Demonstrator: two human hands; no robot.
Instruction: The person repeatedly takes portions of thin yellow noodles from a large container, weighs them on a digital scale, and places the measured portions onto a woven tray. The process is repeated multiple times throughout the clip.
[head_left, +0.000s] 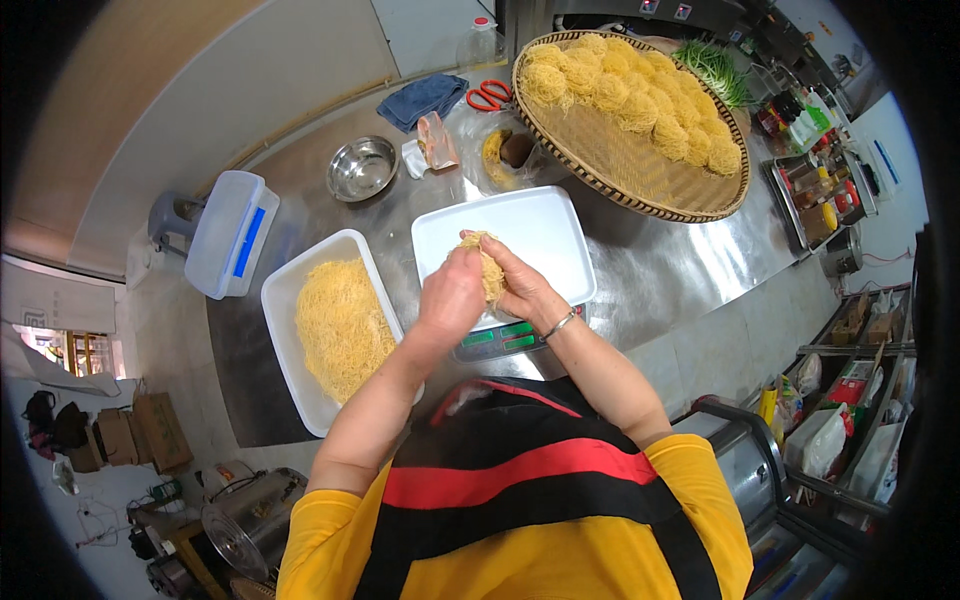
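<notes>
Both of my hands grip one bundle of thin yellow noodles (491, 277) above a white tray (517, 225). My left hand (454, 292) covers the near left side of the bundle. On its other side my right hand (525, 281), with a bangle at the wrist, wraps round it with the thumb on top. The tray rests on a digital scale (499, 341) with lit green displays. Loose noodles (341, 330) fill much of a white plastic tub (274, 300) to the left. Several rounded noodle nests (637, 109) lie in a round woven bamboo basket (622, 169) at the upper right.
Behind the tray are a steel bowl (362, 169), a blue cloth (421, 101), red-handled scissors (489, 95) and a crumpled packet (435, 146). A lidded plastic box (229, 232) stands at the table's left. Green scallions (712, 71) and a tray of condiment jars (817, 199) are at the right.
</notes>
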